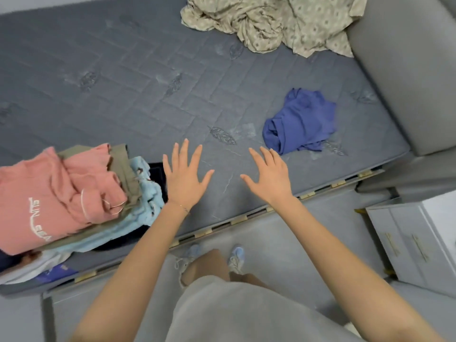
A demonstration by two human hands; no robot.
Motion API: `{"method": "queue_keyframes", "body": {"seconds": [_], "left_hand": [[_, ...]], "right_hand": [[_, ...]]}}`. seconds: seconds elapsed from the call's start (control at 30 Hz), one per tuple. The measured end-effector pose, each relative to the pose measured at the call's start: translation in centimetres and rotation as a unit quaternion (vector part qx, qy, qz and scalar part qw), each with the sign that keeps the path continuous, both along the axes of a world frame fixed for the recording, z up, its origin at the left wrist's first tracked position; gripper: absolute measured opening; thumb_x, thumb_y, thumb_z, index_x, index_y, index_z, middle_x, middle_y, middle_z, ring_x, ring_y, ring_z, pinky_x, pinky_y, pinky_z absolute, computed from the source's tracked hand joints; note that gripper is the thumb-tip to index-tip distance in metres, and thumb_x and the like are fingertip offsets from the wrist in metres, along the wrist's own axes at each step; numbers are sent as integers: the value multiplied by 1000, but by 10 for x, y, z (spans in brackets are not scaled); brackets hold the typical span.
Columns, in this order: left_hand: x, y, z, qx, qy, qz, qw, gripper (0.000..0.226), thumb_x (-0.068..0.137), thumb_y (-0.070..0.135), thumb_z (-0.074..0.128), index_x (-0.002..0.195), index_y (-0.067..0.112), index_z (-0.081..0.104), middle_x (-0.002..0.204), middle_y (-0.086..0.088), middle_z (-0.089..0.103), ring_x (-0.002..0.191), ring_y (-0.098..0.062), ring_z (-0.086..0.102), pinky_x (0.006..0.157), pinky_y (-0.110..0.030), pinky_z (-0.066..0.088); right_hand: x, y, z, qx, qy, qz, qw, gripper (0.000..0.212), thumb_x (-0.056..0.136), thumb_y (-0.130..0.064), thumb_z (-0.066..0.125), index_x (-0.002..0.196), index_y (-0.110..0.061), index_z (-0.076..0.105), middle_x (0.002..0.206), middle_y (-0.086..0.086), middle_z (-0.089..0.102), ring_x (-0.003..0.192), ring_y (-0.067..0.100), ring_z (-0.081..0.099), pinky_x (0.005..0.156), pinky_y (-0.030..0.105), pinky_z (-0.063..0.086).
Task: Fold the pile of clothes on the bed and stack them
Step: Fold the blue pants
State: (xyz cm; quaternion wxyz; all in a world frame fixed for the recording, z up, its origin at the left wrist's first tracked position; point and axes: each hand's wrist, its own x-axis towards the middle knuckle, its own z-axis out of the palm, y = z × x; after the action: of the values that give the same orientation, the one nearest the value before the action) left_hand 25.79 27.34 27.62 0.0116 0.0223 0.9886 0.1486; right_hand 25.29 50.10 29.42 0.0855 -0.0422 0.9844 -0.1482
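Observation:
A pile of clothes lies at the near left edge of the grey mattress [123,95]: a pink sweatshirt [49,193] with white lettering on top, an olive garment [123,166] and a light blue garment [145,206] under it, dark and white pieces at the bottom. A crumpled blue garment [301,122] lies alone on the right side of the bed. My left hand [183,176] and my right hand [269,176] are stretched out over the bare mattress between them, fingers spread, holding nothing.
A crumpled beige patterned sheet [269,21] lies at the far side of the bed. A grey padded headboard [404,70] borders the bed on the right. A white drawer cabinet [414,243] stands on the floor at the right.

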Motion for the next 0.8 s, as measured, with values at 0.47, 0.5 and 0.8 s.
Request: {"method": "queue_keyframes", "body": {"seconds": [0.47, 0.5, 0.8], "left_hand": [[-86, 119, -15, -33, -19, -102, 994, 70, 91, 60, 37, 149, 20, 39, 160, -16, 21, 148, -37, 16, 116, -60, 7], [-97, 124, -17, -35, -21, -107, 993, 69, 93, 59, 41, 150, 20, 37, 161, -15, 19, 148, -37, 14, 116, -60, 5], [-147, 150, -3, -122, -79, -98, 985, 72, 96, 57, 43, 156, 27, 16, 164, -12, 0, 150, -35, -2, 118, -55, -6]], "right_hand": [[-45, 123, -16, 8, -12, -106, 994, 78, 89, -52, 61, 153, -23, 28, 158, 15, 27, 147, 34, 20, 115, 49, 24], [-52, 129, -17, 9, -15, -117, 993, 78, 89, -52, 61, 154, -23, 28, 158, 14, 26, 147, 34, 19, 115, 48, 23], [-122, 154, -52, -54, 7, -119, 991, 77, 83, -53, 68, 147, -17, 43, 150, 22, 40, 140, 44, 33, 108, 57, 33]]}}
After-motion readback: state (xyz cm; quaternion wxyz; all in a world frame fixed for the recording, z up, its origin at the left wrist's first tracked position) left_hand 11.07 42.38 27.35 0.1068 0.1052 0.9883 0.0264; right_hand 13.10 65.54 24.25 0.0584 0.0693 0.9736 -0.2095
